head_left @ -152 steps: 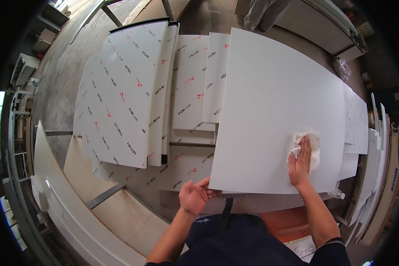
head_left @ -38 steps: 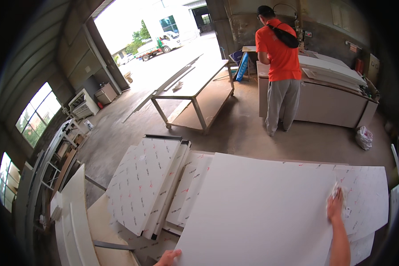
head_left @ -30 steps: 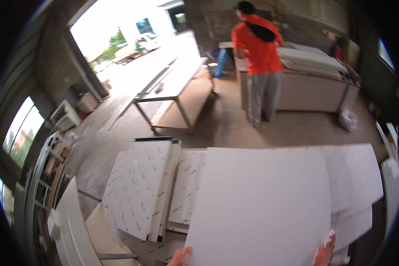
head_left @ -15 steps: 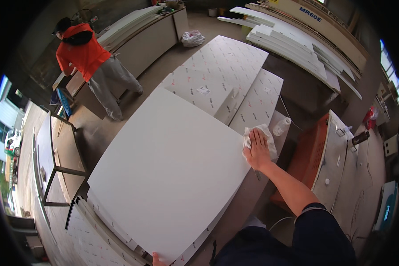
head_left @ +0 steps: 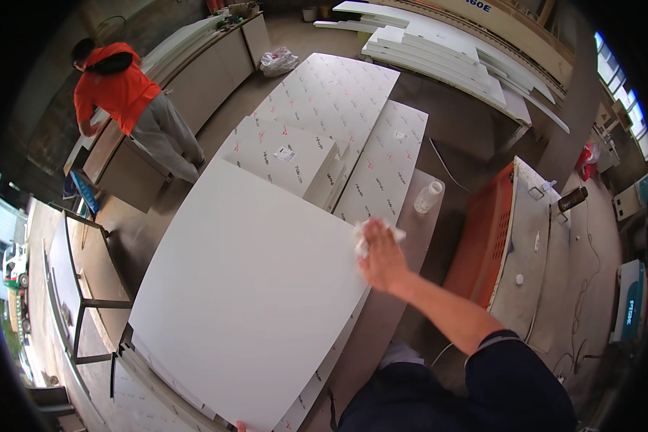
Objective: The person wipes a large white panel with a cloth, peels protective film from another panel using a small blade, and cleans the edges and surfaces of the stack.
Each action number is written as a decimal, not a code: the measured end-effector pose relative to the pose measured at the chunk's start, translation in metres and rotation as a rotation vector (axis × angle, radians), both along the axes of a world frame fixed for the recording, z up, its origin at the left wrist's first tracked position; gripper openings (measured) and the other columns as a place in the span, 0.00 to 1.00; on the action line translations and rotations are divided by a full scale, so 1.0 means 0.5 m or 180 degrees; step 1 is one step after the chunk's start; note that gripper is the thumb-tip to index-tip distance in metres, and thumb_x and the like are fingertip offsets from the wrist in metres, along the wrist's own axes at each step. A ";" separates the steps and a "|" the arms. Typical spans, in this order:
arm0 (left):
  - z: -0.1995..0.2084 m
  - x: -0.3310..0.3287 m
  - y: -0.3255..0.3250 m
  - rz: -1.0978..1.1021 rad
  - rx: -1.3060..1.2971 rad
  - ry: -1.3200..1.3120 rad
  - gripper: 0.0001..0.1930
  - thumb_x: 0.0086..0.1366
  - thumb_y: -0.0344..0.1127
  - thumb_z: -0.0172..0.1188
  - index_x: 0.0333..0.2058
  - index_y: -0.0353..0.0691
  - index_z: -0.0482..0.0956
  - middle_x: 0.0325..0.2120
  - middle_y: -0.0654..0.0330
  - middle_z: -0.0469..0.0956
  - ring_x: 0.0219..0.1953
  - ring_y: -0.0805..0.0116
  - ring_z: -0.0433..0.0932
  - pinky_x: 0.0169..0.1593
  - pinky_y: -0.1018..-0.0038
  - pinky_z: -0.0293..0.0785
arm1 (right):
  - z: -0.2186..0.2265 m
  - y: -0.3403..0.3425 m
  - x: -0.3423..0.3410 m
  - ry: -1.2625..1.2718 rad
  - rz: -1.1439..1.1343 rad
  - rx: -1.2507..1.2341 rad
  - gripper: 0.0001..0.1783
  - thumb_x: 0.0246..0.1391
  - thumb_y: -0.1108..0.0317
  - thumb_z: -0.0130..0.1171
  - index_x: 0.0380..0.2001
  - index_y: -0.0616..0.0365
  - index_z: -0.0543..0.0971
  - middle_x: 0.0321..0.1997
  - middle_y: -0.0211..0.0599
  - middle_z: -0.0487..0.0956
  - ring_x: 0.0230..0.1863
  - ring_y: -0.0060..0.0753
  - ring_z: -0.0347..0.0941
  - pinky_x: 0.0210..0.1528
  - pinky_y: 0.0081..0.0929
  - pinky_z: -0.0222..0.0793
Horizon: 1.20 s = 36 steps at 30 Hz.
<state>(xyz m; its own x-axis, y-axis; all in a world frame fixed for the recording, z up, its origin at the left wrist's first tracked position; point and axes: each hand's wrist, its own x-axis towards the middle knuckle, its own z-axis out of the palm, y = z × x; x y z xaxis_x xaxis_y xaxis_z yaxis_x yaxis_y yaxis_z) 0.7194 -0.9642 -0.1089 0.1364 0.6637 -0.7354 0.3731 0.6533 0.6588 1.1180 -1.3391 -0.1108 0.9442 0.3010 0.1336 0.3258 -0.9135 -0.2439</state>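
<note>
A large plain white panel (head_left: 245,288) lies flat on top of a stack of boards in front of me. My right hand (head_left: 382,255) presses a crumpled white cloth (head_left: 362,241) against the panel's far right corner, with its fingers over the cloth and slightly blurred. At the panel's near edge, only a fingertip of my left hand (head_left: 241,425) shows; its other fingers are hidden. Just beyond the cloth, a clear plastic bottle (head_left: 428,197) with whitish contents stands on the brownish table edge (head_left: 423,230).
Film-covered boards (head_left: 331,90) and a smaller box-like stack (head_left: 281,153) lie beyond the panel. An orange cabinet (head_left: 482,237) with a pale top stands at right. White panels (head_left: 439,61) are piled at the back. A person in orange (head_left: 119,86) works at a far-left bench.
My right hand has moved with the cloth a little left along the panel's corner. The view has shifted, and less of my left hand shows. The person in orange has leaned slightly.
</note>
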 end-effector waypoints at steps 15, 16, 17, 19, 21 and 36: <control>-0.009 -0.026 0.009 0.0169 -0.0120 0.0607 0.27 0.65 0.48 0.51 0.52 0.29 0.69 0.46 0.51 0.73 0.48 0.56 0.71 0.51 0.62 0.68 | -0.004 0.418 0.352 -0.0109 0.1418 0.0332 0.35 0.55 0.57 0.46 0.60 0.68 0.58 0.68 0.53 0.52 0.70 0.51 0.43 0.71 0.41 0.35; 0.024 0.015 -0.015 0.0401 -0.0158 0.0803 0.26 0.65 0.49 0.51 0.49 0.30 0.71 0.43 0.52 0.75 0.45 0.59 0.73 0.48 0.64 0.70 | -0.005 0.488 0.354 -0.0085 0.1484 0.0197 0.35 0.55 0.56 0.45 0.61 0.67 0.57 0.69 0.51 0.51 0.71 0.49 0.41 0.71 0.40 0.33; 0.046 0.041 -0.015 0.0615 -0.0165 0.1010 0.25 0.65 0.50 0.51 0.47 0.31 0.73 0.40 0.53 0.76 0.42 0.61 0.74 0.45 0.66 0.71 | 0.000 0.572 0.345 -0.0057 0.1522 0.0096 0.35 0.56 0.55 0.44 0.62 0.67 0.57 0.70 0.49 0.50 0.72 0.47 0.40 0.72 0.39 0.32; -0.025 -0.057 0.012 0.0460 -0.0344 0.0712 0.21 0.65 0.50 0.51 0.40 0.35 0.75 0.31 0.58 0.75 0.34 0.67 0.74 0.36 0.72 0.70 | 0.018 0.741 0.254 0.0340 0.2330 0.0191 0.37 0.58 0.52 0.41 0.64 0.66 0.54 0.72 0.46 0.45 0.73 0.43 0.34 0.72 0.37 0.28; -0.065 -0.108 0.016 0.0381 -0.0393 0.0613 0.18 0.65 0.50 0.52 0.35 0.39 0.76 0.25 0.62 0.73 0.27 0.71 0.72 0.29 0.75 0.66 | 0.006 0.876 0.120 0.0708 0.3056 0.0170 0.39 0.60 0.49 0.40 0.66 0.65 0.49 0.73 0.44 0.41 0.73 0.41 0.33 0.72 0.35 0.26; 0.034 -0.008 -0.017 -0.0171 -0.0067 0.0421 0.18 0.65 0.46 0.48 0.28 0.36 0.77 0.24 0.63 0.73 0.26 0.72 0.69 0.27 0.72 0.65 | -0.003 0.746 0.630 0.0392 0.0915 -0.0495 0.38 0.59 0.47 0.31 0.66 0.60 0.50 0.73 0.39 0.41 0.74 0.37 0.33 0.72 0.35 0.27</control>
